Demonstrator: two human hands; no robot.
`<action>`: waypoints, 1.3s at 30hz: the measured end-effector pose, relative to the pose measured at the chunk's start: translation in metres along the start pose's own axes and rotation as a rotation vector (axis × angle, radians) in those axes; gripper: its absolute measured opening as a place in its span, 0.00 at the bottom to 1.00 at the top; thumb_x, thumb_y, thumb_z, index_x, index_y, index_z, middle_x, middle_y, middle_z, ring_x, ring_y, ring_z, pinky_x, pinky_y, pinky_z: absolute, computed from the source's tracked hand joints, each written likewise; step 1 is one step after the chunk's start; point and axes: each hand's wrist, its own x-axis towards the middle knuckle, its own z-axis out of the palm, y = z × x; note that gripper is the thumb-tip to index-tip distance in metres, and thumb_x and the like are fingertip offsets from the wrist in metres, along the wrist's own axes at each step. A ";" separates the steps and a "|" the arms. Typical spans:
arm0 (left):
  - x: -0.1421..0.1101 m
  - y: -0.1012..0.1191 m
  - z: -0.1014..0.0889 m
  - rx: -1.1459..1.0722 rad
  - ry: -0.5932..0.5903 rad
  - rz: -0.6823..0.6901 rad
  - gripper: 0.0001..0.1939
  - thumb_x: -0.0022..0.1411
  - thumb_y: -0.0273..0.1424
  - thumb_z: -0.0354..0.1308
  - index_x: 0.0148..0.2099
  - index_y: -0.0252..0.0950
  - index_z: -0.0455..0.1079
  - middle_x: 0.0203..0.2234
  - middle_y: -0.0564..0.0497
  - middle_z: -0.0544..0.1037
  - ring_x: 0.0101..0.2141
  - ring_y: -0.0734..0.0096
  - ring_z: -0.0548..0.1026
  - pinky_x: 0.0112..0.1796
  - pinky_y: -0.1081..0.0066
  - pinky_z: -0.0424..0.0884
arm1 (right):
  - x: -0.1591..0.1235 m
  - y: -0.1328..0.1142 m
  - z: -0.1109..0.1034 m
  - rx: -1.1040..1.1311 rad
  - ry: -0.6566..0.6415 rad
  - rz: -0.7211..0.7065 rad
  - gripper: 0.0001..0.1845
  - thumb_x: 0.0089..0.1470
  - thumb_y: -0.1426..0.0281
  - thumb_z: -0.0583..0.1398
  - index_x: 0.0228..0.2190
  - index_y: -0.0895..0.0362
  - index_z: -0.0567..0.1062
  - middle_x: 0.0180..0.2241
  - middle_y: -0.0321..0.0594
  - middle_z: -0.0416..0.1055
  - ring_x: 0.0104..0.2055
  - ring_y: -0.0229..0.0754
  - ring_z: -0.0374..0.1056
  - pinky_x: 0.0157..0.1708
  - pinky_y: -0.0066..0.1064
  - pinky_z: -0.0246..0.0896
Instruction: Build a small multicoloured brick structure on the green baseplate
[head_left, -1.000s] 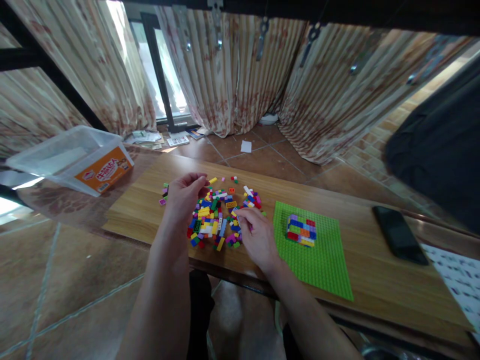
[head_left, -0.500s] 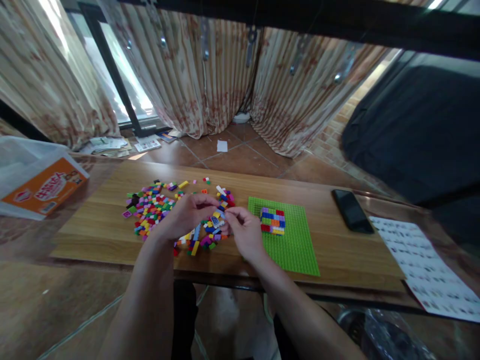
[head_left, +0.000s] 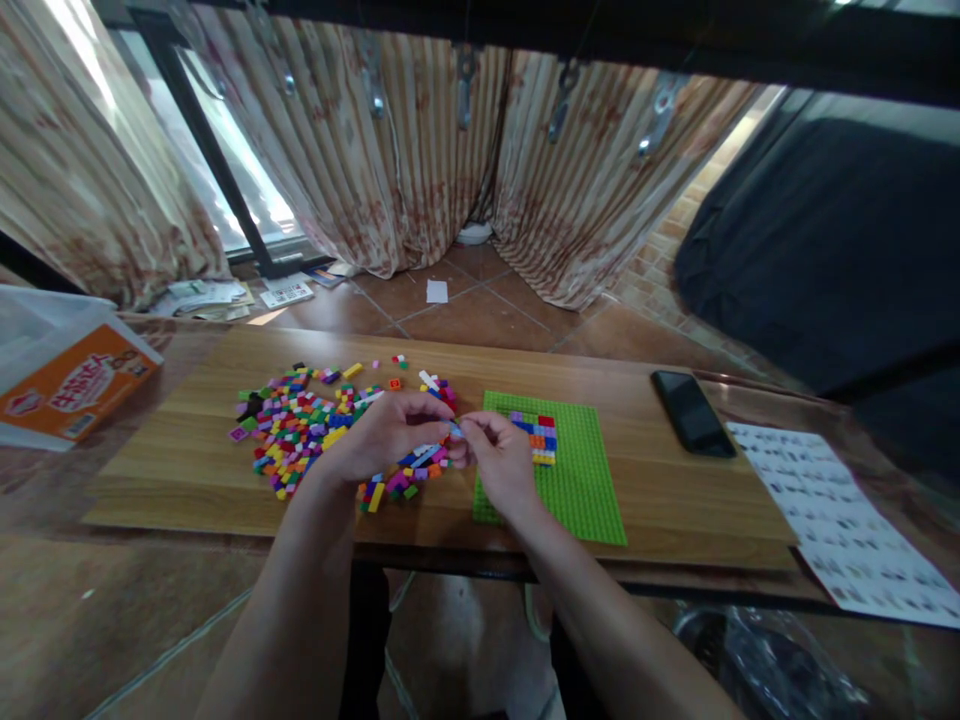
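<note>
Both hands meet over the right side of a pile of small toy bricks (head_left: 296, 425). A small light-blue toy brick (head_left: 455, 429), mostly covered by fingers, is pinched between them. My left hand (head_left: 397, 430) is closed on it from the left, thumb and fingers together. From the other side, my right hand (head_left: 501, 460) grips it with thumb and forefinger, overlapping the left part of a green baseplate (head_left: 581, 490). On that plate stands a block of multicoloured bricks (head_left: 546, 438), partly hidden behind the right hand.
A black phone (head_left: 694, 413) lies to the right on the wooden board (head_left: 660, 510). Beyond it is a printed sheet (head_left: 847, 515) with rows of small pictures. At the far left stands a translucent box (head_left: 52, 320) with an orange label. Curtains (head_left: 420, 160) hang behind.
My hands have moved right, closer to the baseplate, and now cover part of the brick block. The light-blue brick is less visible between the fingers. The whole view has shifted slightly.
</note>
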 end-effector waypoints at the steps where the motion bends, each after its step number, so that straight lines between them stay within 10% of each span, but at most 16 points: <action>1: 0.000 -0.001 0.000 -0.020 -0.010 -0.001 0.11 0.51 0.35 0.66 0.37 0.35 0.79 0.29 0.47 0.80 0.27 0.69 0.75 0.29 0.72 0.71 | 0.000 0.000 0.001 -0.001 0.005 -0.009 0.11 0.50 0.60 0.62 0.30 0.55 0.73 0.20 0.32 0.73 0.20 0.37 0.70 0.20 0.28 0.68; 12: 0.003 -0.012 -0.003 -0.102 0.095 0.074 0.10 0.46 0.29 0.66 0.35 0.34 0.75 0.30 0.49 0.79 0.31 0.69 0.77 0.35 0.69 0.73 | 0.000 0.007 0.003 -0.233 -0.134 -0.110 0.13 0.53 0.61 0.62 0.38 0.55 0.77 0.29 0.37 0.76 0.29 0.40 0.73 0.31 0.31 0.71; 23: -0.008 -0.006 -0.007 -0.017 0.185 0.115 0.20 0.44 0.26 0.66 0.43 0.35 0.74 0.29 0.51 0.79 0.31 0.69 0.76 0.34 0.69 0.73 | 0.002 -0.008 0.008 -0.221 -0.257 -0.100 0.12 0.51 0.61 0.63 0.32 0.56 0.79 0.18 0.31 0.69 0.19 0.33 0.61 0.20 0.25 0.56; 29: -0.009 -0.019 -0.019 0.010 0.386 0.105 0.24 0.42 0.25 0.65 0.46 0.35 0.74 0.30 0.51 0.78 0.29 0.70 0.76 0.31 0.72 0.72 | 0.013 -0.012 0.001 0.026 -0.082 -0.033 0.14 0.46 0.59 0.66 0.31 0.56 0.78 0.19 0.32 0.72 0.17 0.32 0.59 0.19 0.26 0.57; 32: -0.008 -0.029 -0.028 0.162 0.540 0.051 0.19 0.41 0.23 0.64 0.41 0.36 0.76 0.25 0.53 0.77 0.26 0.71 0.74 0.27 0.73 0.68 | 0.013 -0.007 0.000 -0.128 -0.043 -0.095 0.13 0.48 0.61 0.65 0.34 0.56 0.80 0.23 0.34 0.76 0.19 0.35 0.64 0.21 0.27 0.60; 39: -0.013 -0.028 -0.035 0.482 0.475 -0.065 0.11 0.44 0.24 0.64 0.34 0.37 0.77 0.22 0.51 0.78 0.25 0.65 0.75 0.29 0.71 0.66 | 0.001 0.006 0.014 -0.669 -0.162 -0.311 0.11 0.56 0.68 0.60 0.40 0.54 0.80 0.38 0.41 0.80 0.38 0.44 0.74 0.41 0.36 0.67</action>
